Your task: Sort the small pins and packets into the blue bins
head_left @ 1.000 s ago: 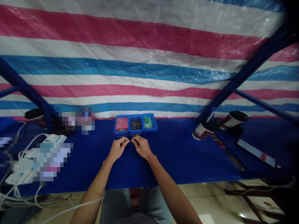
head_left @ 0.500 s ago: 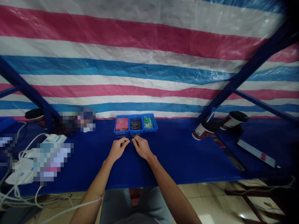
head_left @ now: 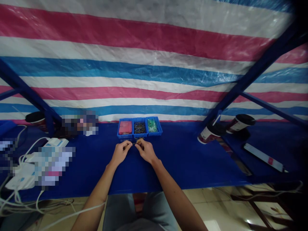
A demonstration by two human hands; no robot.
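Observation:
My left hand (head_left: pixel 121 152) is pinched closed, thumb against fingers, low over the blue table. Facing it, my right hand (head_left: pixel 146 152) is also closed in a pinch. A thin, short screw-like piece (head_left: pixel 134 143) spans the small gap between the fingertips, gripped at both ends; its exact kind is too small to make out. Just beyond the hands, a few loose screw-like pieces (head_left: pixel 139 138) lie before a blue bin (head_left: pixel 140 136) full of dark and brassy ones. To its left a blue bin (head_left: pixel 118 132) holds red packets; to its right another bin (head_left: pixel 160 130) contains green and clear pieces.
Lidded cups (head_left: pixel 207 136) stand at the right by a blue frame post (head_left: pixel 221 98). A long white power strip (head_left: pixel 263 157) lies farther right. White cables and power strips (head_left: pixel 22 179) crowd the left side. A striped sheet (head_left: pixel 144 73) hangs behind the table.
Both hands stay pinched together in nearly the same place. The fingertips have shifted slightly to the left, and the thin piece between them shows a little more clearly.

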